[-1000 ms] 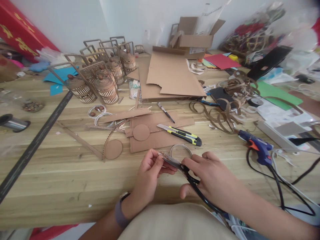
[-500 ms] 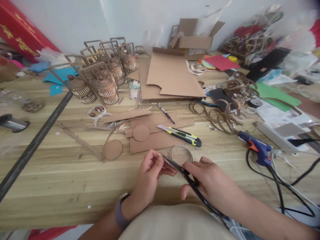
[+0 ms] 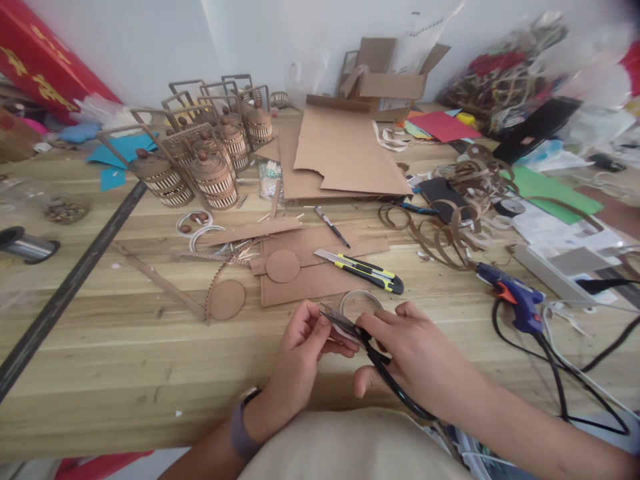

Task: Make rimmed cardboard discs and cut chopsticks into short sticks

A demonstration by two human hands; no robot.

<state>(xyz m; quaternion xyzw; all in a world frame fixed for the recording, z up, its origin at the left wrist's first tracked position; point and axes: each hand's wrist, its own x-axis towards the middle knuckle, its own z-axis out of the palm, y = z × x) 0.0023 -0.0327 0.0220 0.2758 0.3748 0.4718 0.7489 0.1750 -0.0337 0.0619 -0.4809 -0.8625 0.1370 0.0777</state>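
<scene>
The scissors [image 3: 350,328], with slim grey blades and looped black handles, hang over the middle of the wooden bench's [image 3: 125,360] near edge. The right hand [image 3: 420,360] grips the handles. The left hand [image 3: 300,350] pinches a small brown scrap [image 3: 325,312] at the blade tips.

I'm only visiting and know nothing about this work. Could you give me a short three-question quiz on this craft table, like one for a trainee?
1. True or false: the right hand holds the black-handled scissors, and their blades meet a small piece pinched in the left hand.
2. Which tool lies on the wooden table just beyond the hands?
A) a hammer
B) a yellow-and-black utility knife
C) a stapler
3. Fill in the missing word: the glue gun to the right of the hands is ____ in colour.

Key: 1 true; 2 B; 3 blue.
</scene>
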